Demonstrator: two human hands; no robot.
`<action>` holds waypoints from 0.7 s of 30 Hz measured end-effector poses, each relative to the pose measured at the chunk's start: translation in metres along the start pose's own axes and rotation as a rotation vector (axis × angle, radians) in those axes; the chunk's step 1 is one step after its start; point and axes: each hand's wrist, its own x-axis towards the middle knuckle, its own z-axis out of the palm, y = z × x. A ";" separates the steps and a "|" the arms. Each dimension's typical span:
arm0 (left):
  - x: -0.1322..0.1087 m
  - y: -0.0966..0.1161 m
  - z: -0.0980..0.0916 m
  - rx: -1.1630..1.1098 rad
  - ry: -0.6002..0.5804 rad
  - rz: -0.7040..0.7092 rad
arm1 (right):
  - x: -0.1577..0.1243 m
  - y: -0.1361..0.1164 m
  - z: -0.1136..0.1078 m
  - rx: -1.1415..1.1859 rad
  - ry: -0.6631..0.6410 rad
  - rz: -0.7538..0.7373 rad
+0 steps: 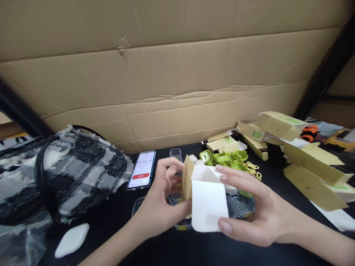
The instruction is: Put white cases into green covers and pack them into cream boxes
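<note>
From where I stand, both hands are raised over the middle of the black counter (166, 255), with a white box (209, 205) between them, its mouth tipped up and gaping. The right hand (260, 207) has it from the side: the fingers are spread in a wide curve, their tips on the upper rim, the thumb pressed to the lower corner of the near face. The left hand (159, 201) has its fingers bent partway round a brown card panel (188, 179) just beside the box, index fingertip near the top edge and thumb at the bottom; I can't tell whether panel and box are joined. Clear plastic cases (244, 203) lie beneath and around the hands, partly covered by them. Just past the box sits a cluster of bright green pieces (222, 159), with yellow-green clips (252, 168) at its right end. Off to the right, brown cartons (316, 184) with green labels lie in a loose, overlapping heap. On the left, a phone (141, 170) showing a timer rests beside a fringed black-and-white checked bag (88, 166), and nearer me is a smooth white object (72, 240). A tall sheet of creased cardboard (180, 62) backs it all.
</note>
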 end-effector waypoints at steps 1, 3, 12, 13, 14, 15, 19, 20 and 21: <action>0.000 0.000 -0.001 0.012 -0.005 -0.001 | -0.001 0.001 0.002 0.000 -0.036 0.001; 0.000 0.001 -0.003 0.054 -0.039 -0.033 | -0.003 0.003 0.005 0.002 -0.101 -0.005; 0.001 0.000 -0.009 -0.300 -0.116 -0.129 | 0.006 0.003 -0.001 -0.228 -0.080 -0.259; 0.001 0.000 -0.008 -0.330 -0.119 -0.146 | 0.007 0.004 -0.003 -0.293 -0.106 -0.330; 0.001 0.000 -0.007 -0.326 -0.115 -0.156 | 0.008 0.005 -0.005 -0.345 -0.138 -0.379; 0.001 0.001 -0.006 -0.296 -0.106 -0.166 | 0.008 0.007 -0.007 -0.375 -0.172 -0.412; 0.000 0.006 -0.002 -0.199 -0.032 -0.199 | 0.007 0.011 -0.015 -0.227 -0.181 -0.372; 0.000 0.007 -0.002 -0.188 0.006 -0.190 | 0.008 0.010 -0.017 -0.149 -0.112 -0.321; 0.001 0.009 -0.002 -0.168 0.052 -0.164 | 0.009 0.009 -0.019 -0.087 -0.037 -0.258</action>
